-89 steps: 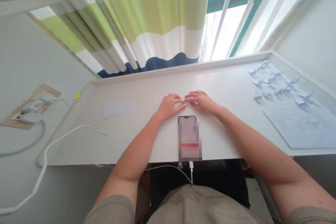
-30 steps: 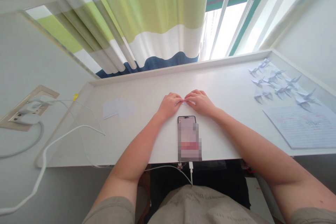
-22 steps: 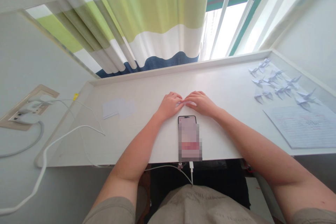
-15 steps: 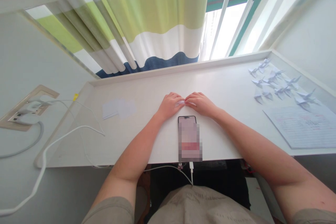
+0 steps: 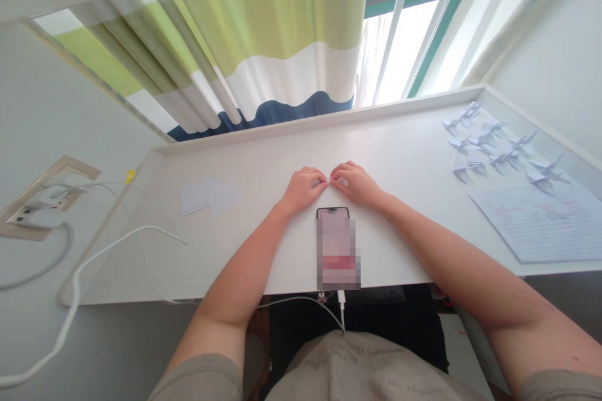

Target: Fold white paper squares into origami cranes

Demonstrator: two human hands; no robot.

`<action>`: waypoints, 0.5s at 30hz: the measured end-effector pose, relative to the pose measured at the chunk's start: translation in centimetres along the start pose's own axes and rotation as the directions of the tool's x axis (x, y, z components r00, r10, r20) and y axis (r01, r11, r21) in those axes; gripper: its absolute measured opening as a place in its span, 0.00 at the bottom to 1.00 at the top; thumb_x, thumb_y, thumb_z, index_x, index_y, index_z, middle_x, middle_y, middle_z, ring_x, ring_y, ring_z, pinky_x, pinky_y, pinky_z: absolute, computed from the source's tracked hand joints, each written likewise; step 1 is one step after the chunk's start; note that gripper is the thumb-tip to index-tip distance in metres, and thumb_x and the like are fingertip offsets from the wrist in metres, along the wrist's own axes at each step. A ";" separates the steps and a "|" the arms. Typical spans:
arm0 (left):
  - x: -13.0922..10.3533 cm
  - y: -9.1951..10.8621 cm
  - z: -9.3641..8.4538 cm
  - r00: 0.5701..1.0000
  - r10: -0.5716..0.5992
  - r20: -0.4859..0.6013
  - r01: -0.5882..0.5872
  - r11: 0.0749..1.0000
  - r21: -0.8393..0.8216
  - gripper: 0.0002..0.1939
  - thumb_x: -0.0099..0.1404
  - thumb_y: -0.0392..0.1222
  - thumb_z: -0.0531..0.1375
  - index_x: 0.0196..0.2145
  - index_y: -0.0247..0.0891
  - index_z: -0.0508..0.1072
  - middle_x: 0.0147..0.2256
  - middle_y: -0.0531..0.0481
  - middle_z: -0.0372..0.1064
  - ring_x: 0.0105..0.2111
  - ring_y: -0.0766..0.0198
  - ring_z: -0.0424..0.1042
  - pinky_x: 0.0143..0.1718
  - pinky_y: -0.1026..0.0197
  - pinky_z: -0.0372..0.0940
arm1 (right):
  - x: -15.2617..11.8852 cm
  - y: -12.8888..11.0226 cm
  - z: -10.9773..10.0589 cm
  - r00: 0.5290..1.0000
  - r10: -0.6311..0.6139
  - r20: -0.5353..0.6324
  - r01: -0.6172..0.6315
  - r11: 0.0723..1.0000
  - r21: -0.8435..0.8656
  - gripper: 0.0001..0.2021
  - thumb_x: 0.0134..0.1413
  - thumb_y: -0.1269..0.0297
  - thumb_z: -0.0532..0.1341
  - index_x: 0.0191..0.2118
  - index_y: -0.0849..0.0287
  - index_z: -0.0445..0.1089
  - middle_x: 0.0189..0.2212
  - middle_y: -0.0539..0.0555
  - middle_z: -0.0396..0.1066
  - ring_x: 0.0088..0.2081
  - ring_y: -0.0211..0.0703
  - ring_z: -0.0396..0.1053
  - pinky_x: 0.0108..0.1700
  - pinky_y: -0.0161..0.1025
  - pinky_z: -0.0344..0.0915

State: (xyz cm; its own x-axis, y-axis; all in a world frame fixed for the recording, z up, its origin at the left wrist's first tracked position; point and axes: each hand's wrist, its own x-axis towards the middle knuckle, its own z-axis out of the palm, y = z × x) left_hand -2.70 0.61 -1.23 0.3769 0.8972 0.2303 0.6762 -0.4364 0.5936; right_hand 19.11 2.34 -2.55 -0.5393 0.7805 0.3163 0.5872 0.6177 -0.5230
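My left hand [image 5: 303,190] and my right hand [image 5: 356,184] meet near the middle of the white desk, fingertips almost touching. Both are closed in a pinch on a small piece of white paper [image 5: 316,183]. Most of the paper is hidden behind the fingers, so its folded shape cannot be made out. Just below my hands lies a phone [image 5: 333,214], its screen partly blurred, with a white cable [image 5: 342,302] plugged into its lower end.
Loose white paper sheets [image 5: 194,198] lie at the left. Several folded paper cranes [image 5: 506,158] stand at the right, behind a lined written sheet [image 5: 545,225]. White cables [image 5: 117,235] run from a wall socket [image 5: 47,197]. A raised rim [image 5: 263,127] borders the desk's back, below a curtain [image 5: 282,19].
My fingers have shifted slightly around the paper, with the fingertips drawn into tighter pinches and less of the paper showing between them. The whole view has moved a little.
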 end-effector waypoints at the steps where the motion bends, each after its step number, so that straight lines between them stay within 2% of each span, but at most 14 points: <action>1: 0.0 0.0 0.0 1.000 -0.011 -0.003 0.011 1.000 -0.010 0.06 0.71 0.39 0.64 0.35 0.43 0.80 0.45 0.49 0.83 0.52 0.53 0.76 0.60 0.47 0.66 | 0.0 0.0 0.0 1.000 0.011 -0.013 -0.011 1.000 -0.005 0.10 0.69 0.64 0.60 0.37 0.55 0.79 0.48 0.61 0.81 0.52 0.59 0.72 0.56 0.57 0.68; 5: 0.1 0.3 0.3 0.997 -0.061 -0.042 0.060 0.998 -0.032 0.05 0.70 0.39 0.65 0.35 0.43 0.80 0.43 0.49 0.83 0.52 0.53 0.76 0.61 0.47 0.67 | 0.0 -0.1 0.2 0.996 0.068 -0.054 -0.069 0.998 -0.002 0.09 0.66 0.65 0.62 0.34 0.55 0.78 0.48 0.61 0.79 0.53 0.60 0.70 0.56 0.58 0.68; 9: 0.1 0.7 0.4 0.993 -0.099 -0.062 0.097 0.994 -0.041 0.04 0.69 0.38 0.65 0.34 0.44 0.80 0.42 0.49 0.83 0.52 0.53 0.77 0.61 0.47 0.68 | 0.2 0.0 0.5 0.986 0.140 -0.092 -0.134 0.988 0.073 0.07 0.62 0.66 0.64 0.32 0.54 0.78 0.45 0.59 0.79 0.52 0.59 0.71 0.57 0.57 0.68; 15: 0.0 1.0 0.1 0.983 -0.168 -0.068 0.164 0.985 -0.063 0.03 0.67 0.39 0.67 0.38 0.44 0.82 0.43 0.49 0.83 0.50 0.54 0.78 0.60 0.49 0.70 | 0.4 0.4 0.5 0.973 0.214 -0.092 -0.197 0.966 0.166 0.05 0.58 0.65 0.66 0.31 0.53 0.78 0.41 0.57 0.80 0.49 0.56 0.72 0.56 0.54 0.68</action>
State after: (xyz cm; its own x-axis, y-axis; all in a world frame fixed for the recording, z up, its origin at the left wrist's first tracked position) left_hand -1.97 0.20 -0.76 0.2139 0.9602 0.1794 0.6878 -0.2784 0.6704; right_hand 18.83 2.91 -3.03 -0.3433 0.9000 0.2685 0.5734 0.4273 -0.6991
